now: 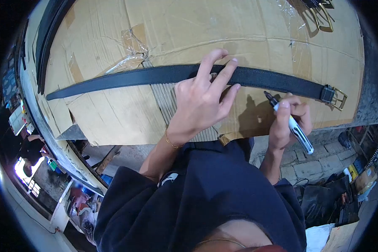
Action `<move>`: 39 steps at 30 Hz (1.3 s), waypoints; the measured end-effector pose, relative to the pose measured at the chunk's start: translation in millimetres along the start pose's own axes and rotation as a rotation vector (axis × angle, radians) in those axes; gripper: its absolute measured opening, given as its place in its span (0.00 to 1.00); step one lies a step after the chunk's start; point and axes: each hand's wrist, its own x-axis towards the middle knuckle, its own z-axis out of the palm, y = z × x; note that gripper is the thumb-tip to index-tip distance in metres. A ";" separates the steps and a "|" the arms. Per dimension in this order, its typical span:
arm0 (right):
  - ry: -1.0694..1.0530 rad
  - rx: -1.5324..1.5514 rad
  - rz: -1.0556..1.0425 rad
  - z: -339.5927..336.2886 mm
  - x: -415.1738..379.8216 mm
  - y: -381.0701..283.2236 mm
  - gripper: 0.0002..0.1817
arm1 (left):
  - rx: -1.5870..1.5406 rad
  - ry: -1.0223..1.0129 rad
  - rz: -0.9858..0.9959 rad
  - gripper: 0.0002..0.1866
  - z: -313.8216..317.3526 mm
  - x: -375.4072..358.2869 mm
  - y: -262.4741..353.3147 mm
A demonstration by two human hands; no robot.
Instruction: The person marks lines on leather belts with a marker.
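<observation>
The black belt (155,75) lies lengthwise across the cardboard (113,117), its buckle (339,100) at the right end. The left hand (201,96) presses on the belt's middle, fingers spread. The right hand's (290,119) fingers grasp a marker (296,130), tip just beside the belt's lower edge.

Two hands (203,98) (290,119), one marker (297,133)

Cardboard-covered surface (113,122) across upper frame; bright window (32,185) lower left; paved floor (308,168) lower right.
</observation>
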 end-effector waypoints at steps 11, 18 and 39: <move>-0.099 -0.196 -0.102 8.4 1.9 4.9 0.12 | 0.014 0.016 -0.041 0.22 0.2 0.1 2.6; -0.151 -0.351 -0.205 13.5 4.3 2.4 0.13 | -0.002 0.031 -0.044 0.21 1.7 0.1 2.5; 0.058 0.173 -0.061 1.6 6.5 9.3 0.06 | 0.166 0.030 -0.319 0.22 -86.8 -28.5 -58.7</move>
